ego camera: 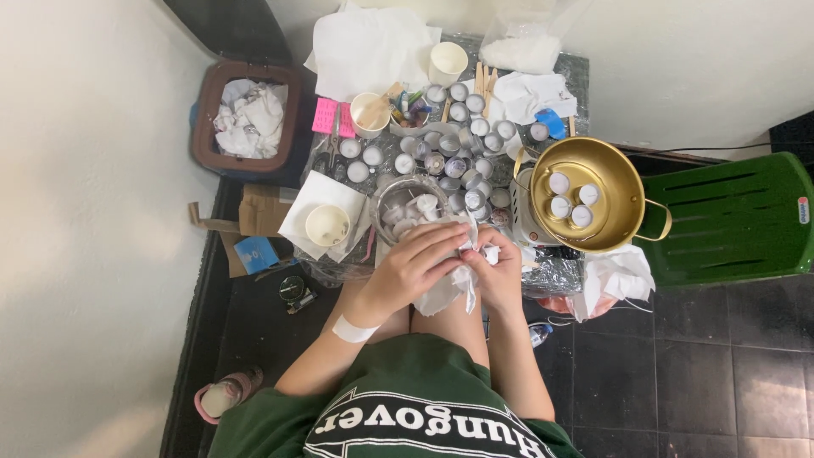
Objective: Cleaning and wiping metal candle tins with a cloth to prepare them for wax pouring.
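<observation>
My left hand and my right hand meet over my lap at the table's near edge, both closed around a crumpled white tissue. What the tissue wraps is hidden. Just beyond my hands stands a clear glass bowl holding several small white candle cups. A white band circles my left wrist.
A gold pot with several small cups sits on a burner to the right. Many tealight cups, paper cups, wooden sticks and white paper cover the table. A bin with tissues stands left, a green chair right.
</observation>
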